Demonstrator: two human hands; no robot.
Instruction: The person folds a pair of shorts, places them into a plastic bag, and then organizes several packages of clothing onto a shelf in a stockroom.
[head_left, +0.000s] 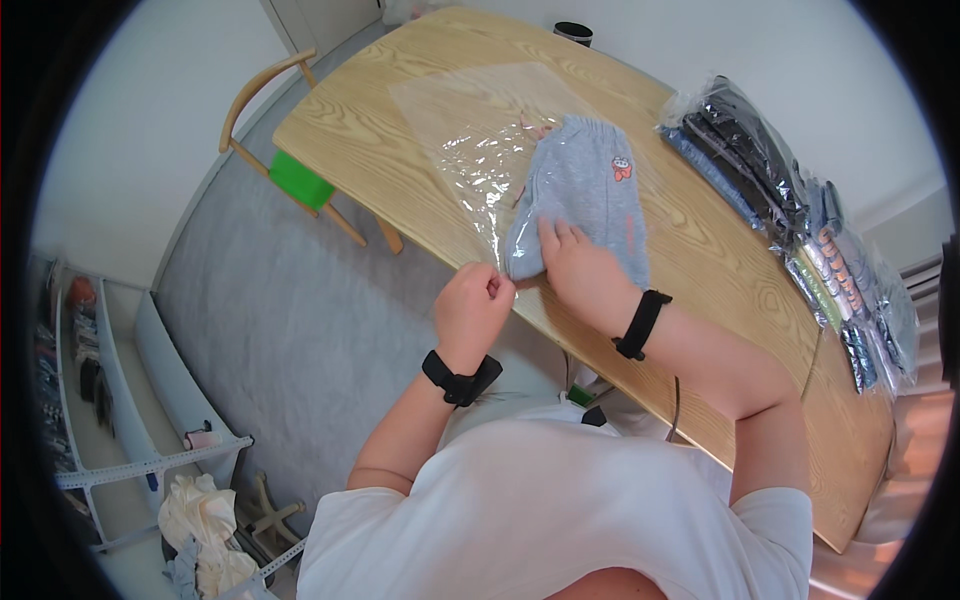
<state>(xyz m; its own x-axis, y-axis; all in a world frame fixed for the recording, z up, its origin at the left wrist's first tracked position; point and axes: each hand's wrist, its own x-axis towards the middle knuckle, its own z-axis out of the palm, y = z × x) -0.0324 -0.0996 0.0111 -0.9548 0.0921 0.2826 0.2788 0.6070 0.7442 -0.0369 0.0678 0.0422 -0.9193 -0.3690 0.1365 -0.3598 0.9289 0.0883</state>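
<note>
A folded pair of light grey-blue trousers (585,185), with an elastic waist and a small cartoon patch, lies on the wooden table (740,300). A clear plastic bag (450,130) spreads to its left, creased and shiny where the two meet. How much of the trousers the plastic covers, I cannot tell. At the table's near edge my left hand (472,308) is closed, pinching the near corner of the bag. My right hand (585,275) rests on the near left part of the trousers with its fingers stretched out. Each wrist wears a black band.
Stacks of bagged folded clothes (750,160) line the table's right side, with smaller packets (850,280) closer in. Left of the table stands a wooden chair (300,180) with a green seat. White shelving (130,400) holds more goods at lower left. A dark bin (573,33) stands beyond the table.
</note>
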